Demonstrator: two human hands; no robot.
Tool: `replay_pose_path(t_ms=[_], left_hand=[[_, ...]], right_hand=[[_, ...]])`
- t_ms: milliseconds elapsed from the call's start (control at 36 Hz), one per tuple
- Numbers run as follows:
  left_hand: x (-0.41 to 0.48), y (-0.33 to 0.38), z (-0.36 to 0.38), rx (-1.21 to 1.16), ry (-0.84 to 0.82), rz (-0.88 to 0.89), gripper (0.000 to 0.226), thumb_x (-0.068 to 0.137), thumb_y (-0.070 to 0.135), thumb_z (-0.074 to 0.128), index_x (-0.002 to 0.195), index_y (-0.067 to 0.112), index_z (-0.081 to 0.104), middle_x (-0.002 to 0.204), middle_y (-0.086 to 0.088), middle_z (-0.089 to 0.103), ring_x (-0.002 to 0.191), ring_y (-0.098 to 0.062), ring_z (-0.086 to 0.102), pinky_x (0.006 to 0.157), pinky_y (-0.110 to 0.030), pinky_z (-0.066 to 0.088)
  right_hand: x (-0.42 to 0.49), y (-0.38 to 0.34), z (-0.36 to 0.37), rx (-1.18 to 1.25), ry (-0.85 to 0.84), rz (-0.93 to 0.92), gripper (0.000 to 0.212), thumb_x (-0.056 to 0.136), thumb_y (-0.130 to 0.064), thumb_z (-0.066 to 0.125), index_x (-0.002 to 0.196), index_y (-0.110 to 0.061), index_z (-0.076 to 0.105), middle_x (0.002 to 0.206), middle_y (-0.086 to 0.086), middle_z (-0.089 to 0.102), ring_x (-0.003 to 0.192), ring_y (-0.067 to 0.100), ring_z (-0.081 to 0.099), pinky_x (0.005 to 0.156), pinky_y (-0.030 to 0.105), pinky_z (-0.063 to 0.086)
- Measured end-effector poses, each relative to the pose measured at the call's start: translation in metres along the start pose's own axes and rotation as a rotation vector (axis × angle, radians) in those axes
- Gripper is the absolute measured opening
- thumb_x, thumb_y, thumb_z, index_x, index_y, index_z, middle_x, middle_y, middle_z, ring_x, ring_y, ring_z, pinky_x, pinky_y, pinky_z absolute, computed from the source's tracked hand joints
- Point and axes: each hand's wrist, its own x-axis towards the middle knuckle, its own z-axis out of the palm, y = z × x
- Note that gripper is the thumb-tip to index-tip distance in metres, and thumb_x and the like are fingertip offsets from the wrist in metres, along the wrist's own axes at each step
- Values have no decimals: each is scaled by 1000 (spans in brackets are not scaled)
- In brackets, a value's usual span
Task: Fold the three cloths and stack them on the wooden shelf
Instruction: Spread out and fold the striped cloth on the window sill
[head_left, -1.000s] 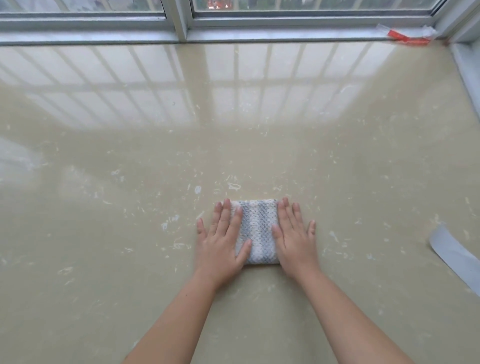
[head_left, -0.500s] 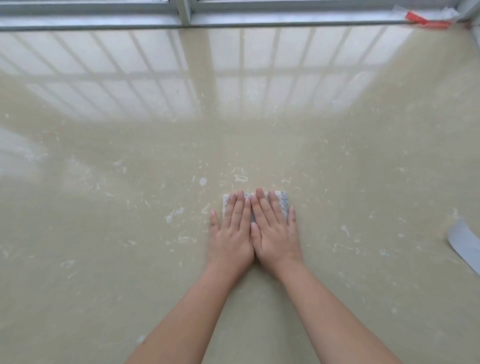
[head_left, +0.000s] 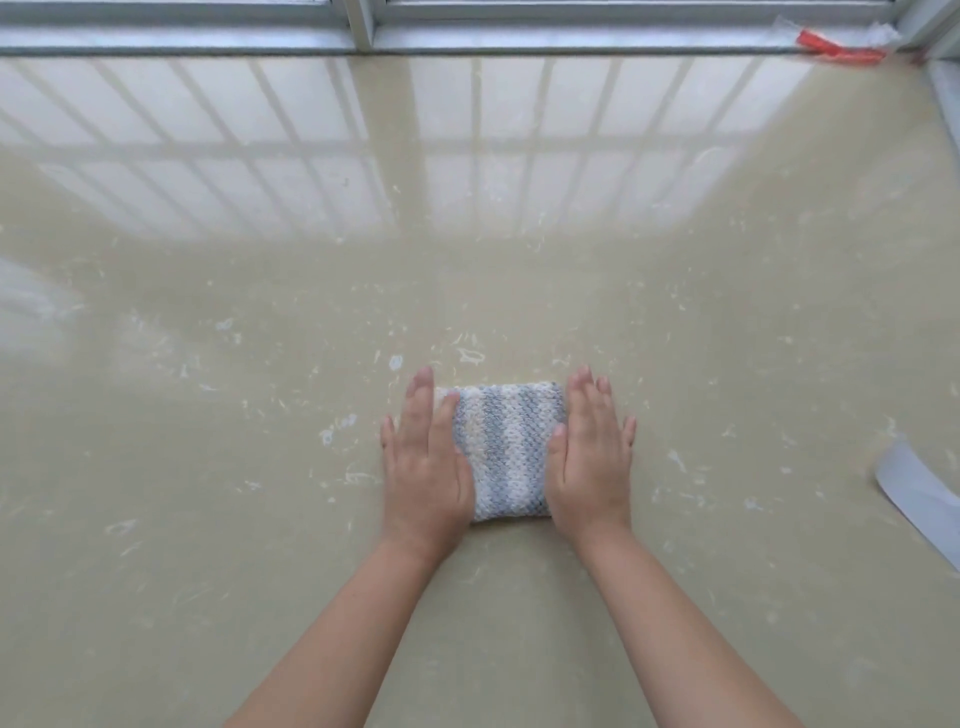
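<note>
A small folded cloth (head_left: 506, 447) with grey and white stripes lies flat on the glossy beige floor (head_left: 208, 519). My left hand (head_left: 423, 462) rests flat, fingers together, over the cloth's left edge. My right hand (head_left: 592, 457) lies flat the same way on its right edge. Neither hand grips the cloth; the striped middle shows between them. No wooden shelf and no other cloths are in view.
A window frame (head_left: 363, 31) runs along the far edge of the floor. A red and clear scrap (head_left: 836, 47) lies in the far right corner. A grey strip (head_left: 919, 499) lies on the floor at the right. A wall base (head_left: 943, 93) bounds the right side.
Half a second ago both hands were pressed side by side on top of the cloth; they have slid apart to its left and right edges, uncovering the striped middle.
</note>
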Motion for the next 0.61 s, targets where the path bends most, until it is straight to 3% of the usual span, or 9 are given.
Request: replay_pose_path(t_ms=[56, 139, 222, 389, 500, 556, 611], left_hand=[[0, 3, 12, 85, 5, 126, 54, 81, 11, 34, 135, 8, 35, 151, -15, 29, 142, -19, 16, 112, -52, 14], [-4, -7, 35, 245, -81, 211, 68, 87, 23, 35, 150, 12, 11, 158, 2, -6, 145, -11, -6, 112, -43, 9], [-10, -18, 47, 300, -115, 183, 69, 91, 28, 31, 150, 17, -4, 156, 8, -16, 144, -9, -9, 111, -43, 8], [-11, -16, 46, 364, -149, 150, 58, 99, 30, 17, 149, 17, -8, 157, 5, -16, 144, -10, -11, 111, -44, 7], [-8, -16, 37, 397, -220, 77, 55, 99, 33, -1, 150, 13, 4, 158, -2, -1, 144, -11, -12, 108, -49, 13], [-7, -19, 29, 418, -247, 68, 55, 99, 32, 6, 150, 12, 1, 159, -1, -7, 145, -13, -7, 108, -50, 13], [-8, -24, 21, 403, -268, 29, 63, 93, 31, 23, 150, 11, 5, 157, -5, 12, 143, -18, 11, 109, -53, 20]], right_hand=[[-1, -10, 11, -56, 25, -124, 55, 90, -24, 26, 141, -5, 35, 148, 11, 35, 138, 21, 18, 111, 44, 2], [-4, -15, 30, -196, 3, -219, 50, 87, -20, 34, 136, -12, 36, 141, 7, 46, 132, 21, 29, 105, 44, 14], [-5, -5, 40, -330, -18, -204, 51, 87, -26, 32, 137, -16, 35, 143, -1, 45, 133, 17, 30, 102, 44, 19], [-2, 7, 48, -480, -16, -181, 51, 91, -30, 26, 141, -17, 28, 147, -8, 27, 144, 15, -12, 108, 50, 8], [-2, 7, 45, -516, -69, -153, 47, 98, -31, 16, 141, -17, 28, 149, -4, 33, 142, 21, 4, 107, 52, 12], [-2, 8, 39, -498, -108, -108, 51, 100, -34, 3, 141, -17, 28, 148, -5, 33, 141, 24, 14, 106, 54, 18], [-2, 9, 31, -468, -169, -28, 53, 100, -35, 2, 139, -16, 31, 145, -2, 41, 135, 27, 34, 103, 56, 31]])
